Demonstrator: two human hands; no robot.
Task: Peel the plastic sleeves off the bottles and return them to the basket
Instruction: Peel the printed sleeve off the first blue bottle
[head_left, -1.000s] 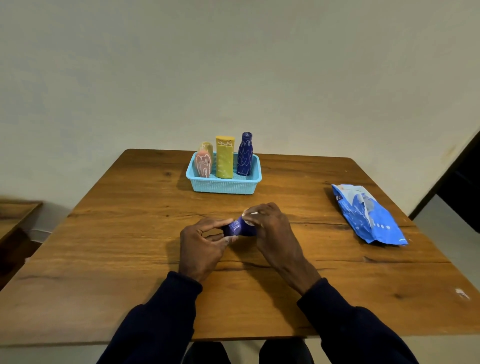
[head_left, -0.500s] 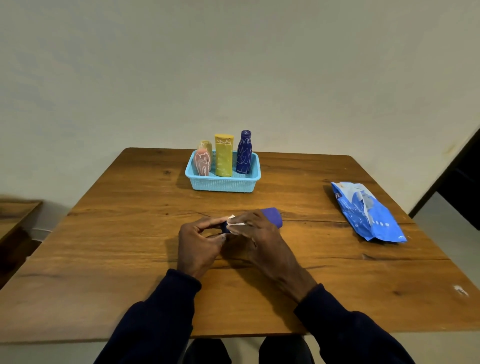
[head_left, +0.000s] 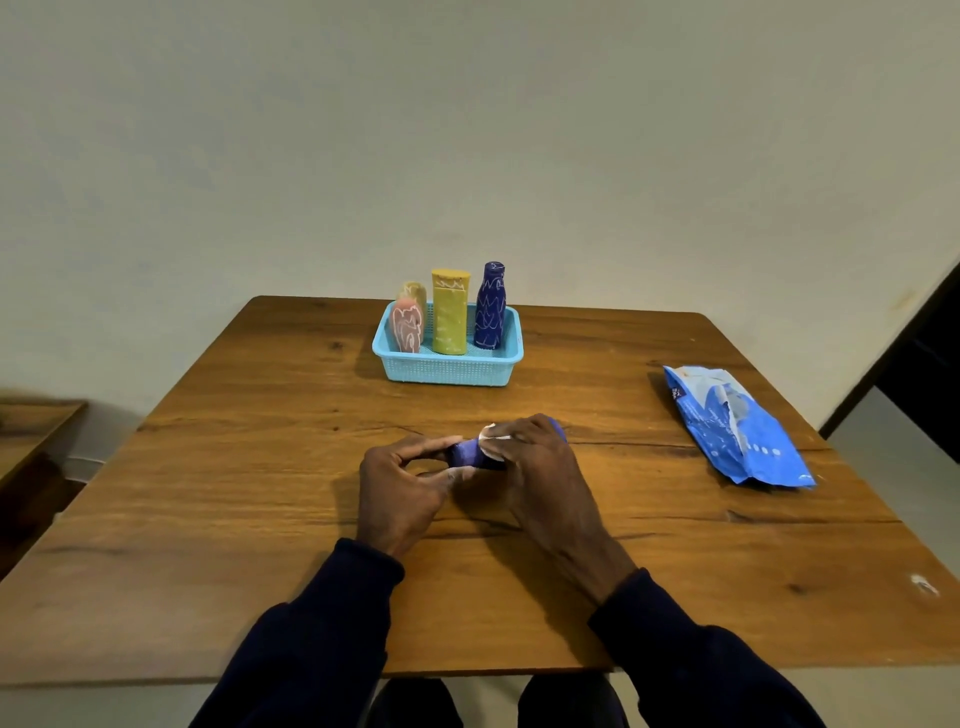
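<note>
Both forearms, in dark sleeves (head_left: 311, 639), reach forward and converge. The left hand (head_left: 400, 493) pinches one end of the purple bottle (head_left: 470, 453) between thumb and forefinger, while the right hand (head_left: 540, 467) curls over the other end — knuckles up.

- I see a square wooden table (head_left: 260, 519) with a brown, knotted grain, its far edge close to a pale wall.
- A light blue mesh basket (head_left: 447, 371) sits on it toward the far edge, near the middle.
- A crumpled blue packet (head_left: 737, 431) lies flat by the right edge, well apart from the basket.
- A small white scrap (head_left: 923, 584) lies near the right front corner.
- At the middle, the left hand (head_left: 400, 488) and right hand (head_left: 535, 467) hold a purple bottle (head_left: 470, 453) low over the wood; I cannot tell whether it touches.
</note>
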